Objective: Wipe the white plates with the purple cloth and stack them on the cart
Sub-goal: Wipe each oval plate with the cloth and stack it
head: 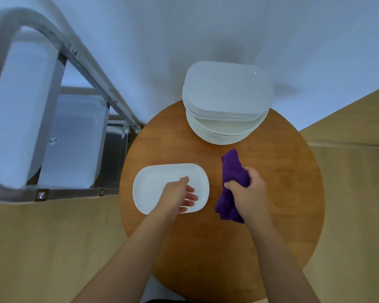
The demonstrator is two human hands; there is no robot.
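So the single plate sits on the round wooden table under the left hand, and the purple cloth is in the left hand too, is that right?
Not quite. The head view shows the purple cloth gripped by the right hand, not the left. The rest holds: the single plate sits on the round wooden table under the left hand.

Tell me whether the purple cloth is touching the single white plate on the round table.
Apart. The head view shows a strip of bare wooden table between the purple cloth, gripped by the right hand, and the single plate.
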